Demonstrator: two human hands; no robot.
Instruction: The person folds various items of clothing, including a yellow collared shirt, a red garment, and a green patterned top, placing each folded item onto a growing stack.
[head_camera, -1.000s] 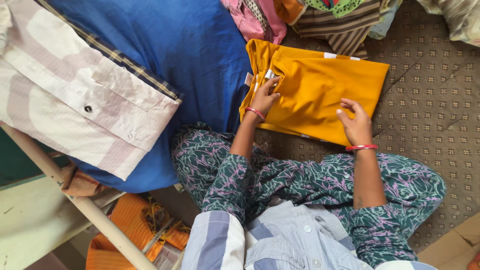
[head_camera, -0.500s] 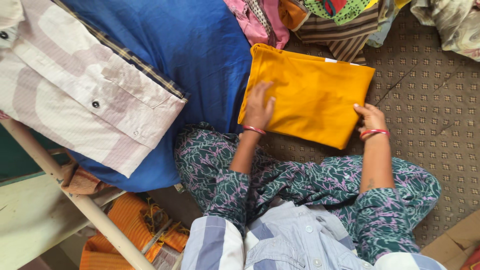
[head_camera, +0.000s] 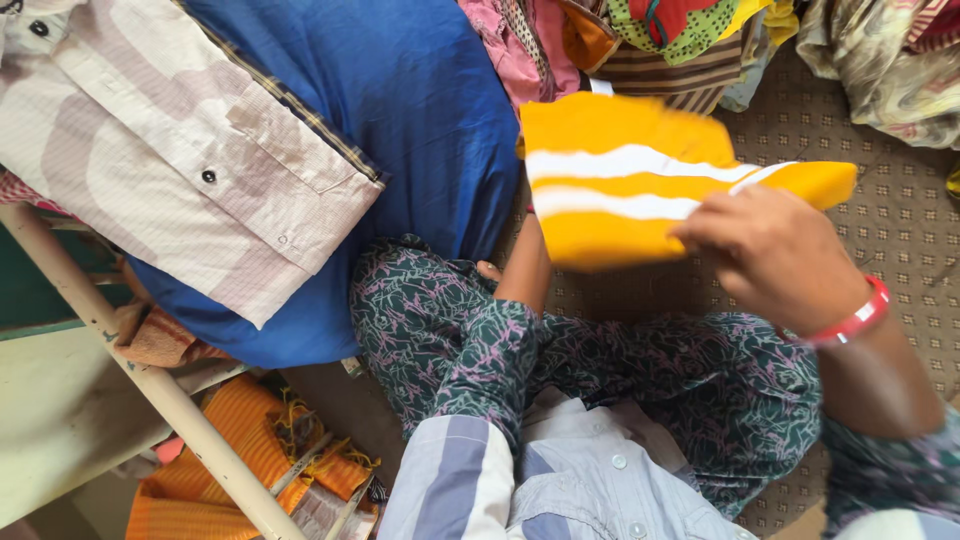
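**Folded Yellow Garment Raised in Both Hands**

Head view. The folded yellow garment (head_camera: 620, 185), with two white stripes across its near face, is lifted off the patterned brown carpet (head_camera: 880, 230) and sits in the upper centre of the frame, motion-blurred. It lies between the blue cloth (head_camera: 400, 100) on its left and the bare carpet on its right, just below the pile of mixed clothes (head_camera: 660, 40) at the top edge.

The right hand (head_camera: 775, 255) is closed on the garment's lower right edge, fingers curled over the fabric; a red bangle (head_camera: 850, 320) circles the wrist. The left hand is hidden behind the garment: only the forearm (head_camera: 525, 270) shows, rising to the garment's lower left edge. The forearm's position indicates support from beneath, but the state of that hand cannot be told.

The person sits cross-legged in dark green trousers with a purple print (head_camera: 600, 370), one bare toe showing near the left forearm. A pink-and-white checked shirt (head_camera: 190, 160) with dark buttons rests on the blue cloth at upper left. A pale metal frame bar (head_camera: 150, 390) crosses the lower left, with an orange fabric bundle (head_camera: 220, 460) beneath it.
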